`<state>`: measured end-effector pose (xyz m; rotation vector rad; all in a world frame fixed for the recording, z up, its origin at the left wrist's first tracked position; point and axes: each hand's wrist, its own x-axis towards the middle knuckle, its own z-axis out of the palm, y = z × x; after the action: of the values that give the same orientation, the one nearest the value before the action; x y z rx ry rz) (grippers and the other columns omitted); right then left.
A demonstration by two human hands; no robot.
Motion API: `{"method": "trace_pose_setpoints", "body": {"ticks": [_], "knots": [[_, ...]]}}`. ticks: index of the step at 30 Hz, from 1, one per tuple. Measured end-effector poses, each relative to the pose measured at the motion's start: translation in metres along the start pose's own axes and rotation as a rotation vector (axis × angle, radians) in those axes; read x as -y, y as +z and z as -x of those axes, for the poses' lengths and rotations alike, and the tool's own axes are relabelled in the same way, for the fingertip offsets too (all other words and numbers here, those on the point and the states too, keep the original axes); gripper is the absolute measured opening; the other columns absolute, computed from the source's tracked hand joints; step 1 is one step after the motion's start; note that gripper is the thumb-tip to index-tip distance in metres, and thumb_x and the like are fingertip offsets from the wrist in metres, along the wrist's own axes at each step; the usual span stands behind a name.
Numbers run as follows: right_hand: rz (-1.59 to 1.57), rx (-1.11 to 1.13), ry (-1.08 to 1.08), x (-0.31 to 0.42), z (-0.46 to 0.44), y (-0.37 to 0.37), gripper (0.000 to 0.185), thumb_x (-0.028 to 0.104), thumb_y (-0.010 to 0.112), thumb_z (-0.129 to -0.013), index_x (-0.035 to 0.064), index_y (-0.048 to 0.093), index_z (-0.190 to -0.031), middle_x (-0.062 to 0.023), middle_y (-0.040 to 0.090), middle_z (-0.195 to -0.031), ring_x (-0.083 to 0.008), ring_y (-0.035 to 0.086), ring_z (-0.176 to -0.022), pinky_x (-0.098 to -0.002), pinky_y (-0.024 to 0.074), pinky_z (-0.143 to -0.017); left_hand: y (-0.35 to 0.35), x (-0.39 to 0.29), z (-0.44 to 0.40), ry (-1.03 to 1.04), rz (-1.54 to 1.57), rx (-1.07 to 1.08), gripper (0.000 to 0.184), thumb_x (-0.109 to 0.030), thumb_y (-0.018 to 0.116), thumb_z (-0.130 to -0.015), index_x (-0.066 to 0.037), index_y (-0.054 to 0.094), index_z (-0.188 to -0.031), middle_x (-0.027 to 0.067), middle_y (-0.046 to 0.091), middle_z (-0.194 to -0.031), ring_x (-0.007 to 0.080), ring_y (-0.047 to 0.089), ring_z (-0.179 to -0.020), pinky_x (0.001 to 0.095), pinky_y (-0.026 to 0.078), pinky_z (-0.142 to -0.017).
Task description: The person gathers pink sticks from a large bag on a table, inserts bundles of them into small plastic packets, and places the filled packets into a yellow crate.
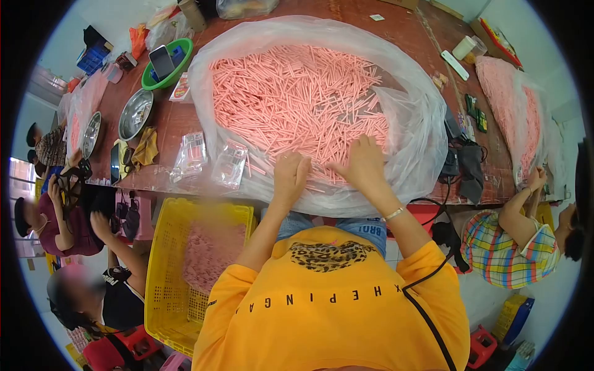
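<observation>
A big heap of thin pink sticks lies in a large clear plastic bag spread wide on the table in front of me. At the near edge of the heap, my left hand has its fingers curled; what they hold, if anything, is hidden. To its right, my right hand rests on the sticks with its thumb spread away from the fingers. Left of the bag's near edge lie clear printed packets, with more packets beside them.
A yellow crate with pink material inside stands below the table edge at my left. On the red-brown table are a metal bowl and a green basin with a phone. People sit at both sides; another stick-filled bag lies right.
</observation>
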<state>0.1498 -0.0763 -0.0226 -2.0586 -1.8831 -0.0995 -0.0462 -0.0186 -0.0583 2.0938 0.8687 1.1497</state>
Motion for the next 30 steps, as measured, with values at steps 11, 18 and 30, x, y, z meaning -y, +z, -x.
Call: {"method": "trace_pose_setpoints", "body": {"ticks": [11,18,30], "knots": [[-0.406,0.089,0.019,-0.015,-0.017,0.036,0.027,0.023,0.063,-0.087,-0.0017,0.058,-0.097,-0.0150,0.059,-0.084,-0.0345,0.057,-0.080,-0.0446,0.0480,-0.078,0.001,0.003,0.001,0.015,-0.031,-0.001,0.029,-0.013,0.054,-0.093,-0.006,0.057,-0.066,0.0089,0.055,-0.065,0.0304,0.051,-0.068,0.0423,0.037,-0.073],[-1.718,0.277,0.445,-0.029,-0.034,0.023,0.017,0.020,0.054,-0.098,0.0041,0.051,-0.104,-0.0006,0.050,-0.069,-0.0122,0.049,-0.058,-0.0282,0.0462,-0.054,0.001,-0.004,-0.004,-0.013,0.008,-0.005,0.029,-0.014,0.053,-0.094,-0.005,0.059,-0.067,0.0094,0.057,-0.066,0.0304,0.052,-0.069,0.0414,0.038,-0.072],[-0.964,0.019,-0.002,0.008,-0.035,0.004,0.021,0.025,0.064,-0.094,0.0055,0.059,-0.097,-0.0081,0.054,-0.064,-0.0196,0.053,-0.054,-0.0353,0.0438,-0.052,0.003,-0.035,-0.063,-0.197,0.322,-0.082,0.019,-0.014,0.058,-0.094,0.001,0.066,-0.103,0.0149,0.061,-0.088,0.0305,0.059,-0.078,0.0365,0.047,-0.074]]}}
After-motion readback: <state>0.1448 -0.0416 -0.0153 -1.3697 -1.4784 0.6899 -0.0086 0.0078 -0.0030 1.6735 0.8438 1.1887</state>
